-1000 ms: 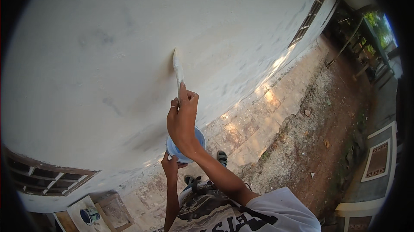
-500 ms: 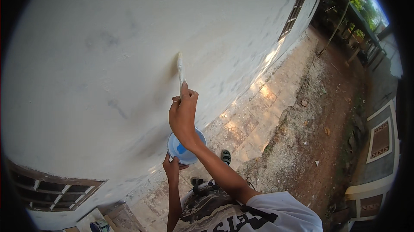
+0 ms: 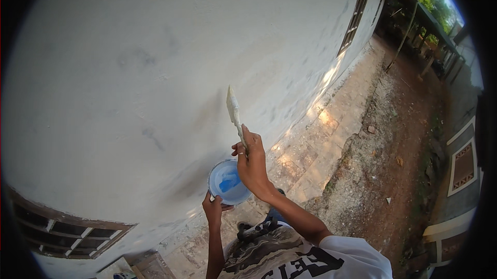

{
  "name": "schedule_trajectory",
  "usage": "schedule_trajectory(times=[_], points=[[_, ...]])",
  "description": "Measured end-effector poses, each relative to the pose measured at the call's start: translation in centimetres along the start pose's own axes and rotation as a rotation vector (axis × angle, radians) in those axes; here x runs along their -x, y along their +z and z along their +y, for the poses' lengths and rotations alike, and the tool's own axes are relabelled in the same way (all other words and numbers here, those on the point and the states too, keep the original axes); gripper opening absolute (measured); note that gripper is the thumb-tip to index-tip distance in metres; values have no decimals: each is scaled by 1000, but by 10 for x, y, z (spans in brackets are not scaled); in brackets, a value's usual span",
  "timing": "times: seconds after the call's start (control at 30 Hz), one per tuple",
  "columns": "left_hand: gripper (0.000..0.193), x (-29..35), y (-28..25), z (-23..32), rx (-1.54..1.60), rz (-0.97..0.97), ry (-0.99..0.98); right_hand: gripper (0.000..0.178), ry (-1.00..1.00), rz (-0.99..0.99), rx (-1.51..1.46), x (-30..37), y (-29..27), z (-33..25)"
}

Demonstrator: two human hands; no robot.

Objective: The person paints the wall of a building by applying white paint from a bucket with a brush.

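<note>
Our left hand clasps the bucket at its side; above the bucket, our right hand pinches the brush. If loaded, its bristles could drip beyond the bucket; a slack left grip could tip it.

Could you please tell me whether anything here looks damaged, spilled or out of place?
The paved path has a ragged outer edge beside rough rubble, so it looks broken. The white wall also shows grey blotches against its paler surface.
</note>
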State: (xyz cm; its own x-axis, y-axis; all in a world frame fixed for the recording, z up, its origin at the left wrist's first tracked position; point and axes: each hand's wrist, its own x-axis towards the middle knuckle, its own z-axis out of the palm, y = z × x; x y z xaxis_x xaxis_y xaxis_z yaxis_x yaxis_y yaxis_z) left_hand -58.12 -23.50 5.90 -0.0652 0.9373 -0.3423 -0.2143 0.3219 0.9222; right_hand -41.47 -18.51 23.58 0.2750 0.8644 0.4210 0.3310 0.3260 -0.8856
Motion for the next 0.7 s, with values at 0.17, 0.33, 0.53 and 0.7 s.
schedule_trajectory(times=[0.17,0.33,0.53,0.7], points=[[56,-3,2,3,27,-2,13,46,42,156,47,-53,-32,15],[54,-2,11,5,30,-37,1,49,-32,235,216,-107,-2,-12],[50,-13,14,-12,-1,-50,-15,55,-80,97,121,-68,43,-60],[49,-18,21,-12,-3,-50,-21,55,-170,46,162,-17,-20,-52]])
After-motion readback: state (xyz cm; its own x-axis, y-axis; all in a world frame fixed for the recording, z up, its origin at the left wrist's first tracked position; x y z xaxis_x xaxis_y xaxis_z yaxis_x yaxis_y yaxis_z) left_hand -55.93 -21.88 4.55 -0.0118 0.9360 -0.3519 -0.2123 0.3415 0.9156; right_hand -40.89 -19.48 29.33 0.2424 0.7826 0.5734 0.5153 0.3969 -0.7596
